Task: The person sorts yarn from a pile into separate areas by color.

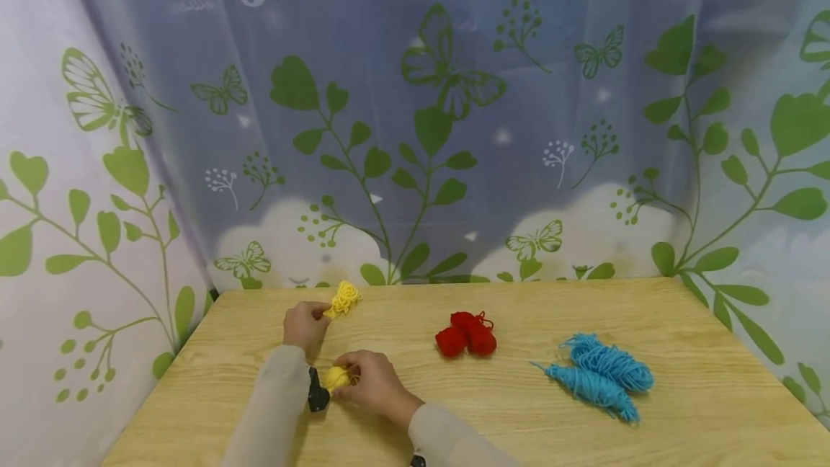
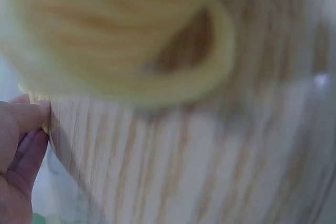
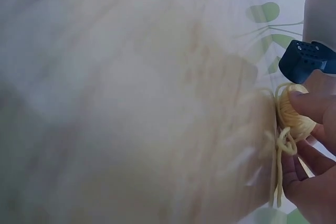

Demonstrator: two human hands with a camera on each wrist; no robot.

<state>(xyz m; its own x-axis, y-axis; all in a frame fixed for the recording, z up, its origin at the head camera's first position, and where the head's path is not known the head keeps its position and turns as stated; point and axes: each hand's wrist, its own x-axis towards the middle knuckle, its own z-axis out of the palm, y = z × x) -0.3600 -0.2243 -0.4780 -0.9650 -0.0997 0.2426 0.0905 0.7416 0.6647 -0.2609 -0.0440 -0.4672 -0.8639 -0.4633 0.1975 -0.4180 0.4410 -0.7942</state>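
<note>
At the back left of the table, my left hand pinches the near end of a bright yellow yarn bundle between thumb and fingers. Closer to me, a paler yellow ball of yarn is gripped by the thumb and fingers of my right hand, right beside the left wrist. Loose strands and a small loop hang from this ball in the right wrist view. It looms large and blurred in the left wrist view, where the left hand shows at the edge.
Three red yarn balls cluster mid-table. Two blue yarn skeins lie side by side to the right, with loose ends. A black wrist camera sits on the left wrist, close to the right hand's yarn. A printed curtain borders the wooden table.
</note>
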